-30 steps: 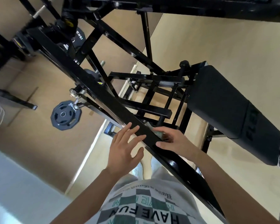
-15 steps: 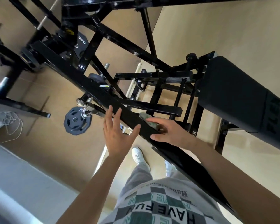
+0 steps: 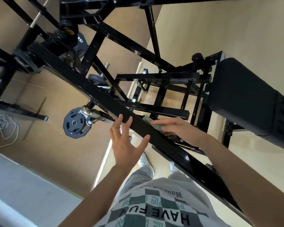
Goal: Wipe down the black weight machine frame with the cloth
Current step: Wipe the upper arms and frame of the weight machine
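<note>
left hand (image 3: 126,145) spread at black frame bar (image 3: 105,99), right hand (image 3: 182,130) flat on cloth (image 3: 147,120)

cloth (image 3: 148,120) mostly hidden under right hand (image 3: 179,131), fingers (image 3: 161,123) blurred

1. The left hand (image 3: 126,145) is up, fingers spread wide, with fingertips and thumb touching the near edge of the diagonal black frame beam (image 3: 95,90).
2. The right hand (image 3: 180,130), blurred, reaches over the beam's far side, fingers straight and flat on a greenish cloth (image 3: 150,122).
3. A dark weight plate (image 3: 74,124) hangs on a peg below the beam, left of the left hand.
4. A black padded rest (image 3: 246,102) fills the right side, apart from both hands.
5. Far left, a pale cord (image 3: 8,128) lies looped on the floor (image 3: 56,154).
</note>
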